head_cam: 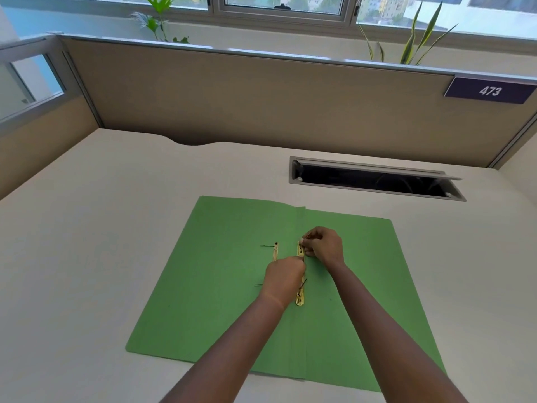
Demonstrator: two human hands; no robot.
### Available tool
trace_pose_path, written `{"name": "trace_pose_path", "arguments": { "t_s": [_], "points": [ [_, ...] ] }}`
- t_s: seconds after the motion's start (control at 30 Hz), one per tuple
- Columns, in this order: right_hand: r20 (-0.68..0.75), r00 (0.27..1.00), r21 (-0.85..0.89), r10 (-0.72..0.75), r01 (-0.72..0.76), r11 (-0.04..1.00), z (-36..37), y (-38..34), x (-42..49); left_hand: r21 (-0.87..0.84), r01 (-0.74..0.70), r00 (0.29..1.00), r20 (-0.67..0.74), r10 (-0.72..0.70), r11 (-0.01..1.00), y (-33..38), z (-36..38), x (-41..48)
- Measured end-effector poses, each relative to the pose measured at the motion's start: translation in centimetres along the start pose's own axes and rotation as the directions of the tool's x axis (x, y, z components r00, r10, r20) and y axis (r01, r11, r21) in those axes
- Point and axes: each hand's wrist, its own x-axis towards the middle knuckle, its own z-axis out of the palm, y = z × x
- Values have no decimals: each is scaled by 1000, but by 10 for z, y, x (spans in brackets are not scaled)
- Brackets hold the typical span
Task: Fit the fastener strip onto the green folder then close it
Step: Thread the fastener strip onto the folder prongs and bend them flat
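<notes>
Green folder (220,286) laid open, flat on the bench (87,228). Gold fastener strip (300,298) set along the centre fold, pinched by left hand (283,282) and right hand (324,245). Second strip (275,251) just beside.

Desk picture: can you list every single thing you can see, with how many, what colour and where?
green folder: one, green, lying open flat on the desk, near the front.
fastener strip: one, gold, along the folder's middle crease, under both hands.
second gold strip: one, gold, on the left half of the folder, thin prongs sticking out.
desk: one, cream white, fills the lower view.
cable slot: one, grey rim and dark inside, in the desk behind the folder, to the right.
partition: one, beige, behind the desk.
number sign: one, purple, reads 473, top right of the partition.
plants: two, green, behind the partition by the windows.
left hand: one, fingers closed on the fastener strip.
right hand: one, fingers pinching the strip's far end.
</notes>
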Motion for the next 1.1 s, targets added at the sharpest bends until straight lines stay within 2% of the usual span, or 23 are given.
{"name": "trace_pose_path", "arguments": {
  "t_s": [0.17, 0.33, 0.53, 0.8, 0.93, 1.1],
  "points": [
    [-25, 999, 1, 21, -21, 1000, 5, -2, 5, -28, 8, 1000, 9, -8, 1000, -2, 1, 1],
    [-23, 995, -115, -95, 92, 989, 8, -1, 1, -38, 11, 1000, 0, -11, 999, -2, 2, 1],
    [-38, 987, -72, -155, 152, 986, 1, 9, -27, -80, 0, 1000, 3, 1, 997, -7, 1, 1],
    [67, 958, -67, -279, 283, 957, -5, 38, -97, -112, -7, 1000, -25, 4, 994, -9, 1, 2],
    [113, 920, -218, -375, 392, 894, -5, 39, -110, -114, -5, 999, -36, 1, 994, -9, 0, 0],
    [20, 929, -309, -370, 358, 881, -3, 35, -113, -138, 12, 1000, -12, -14, 990, -7, -2, -2]
  ]
}}
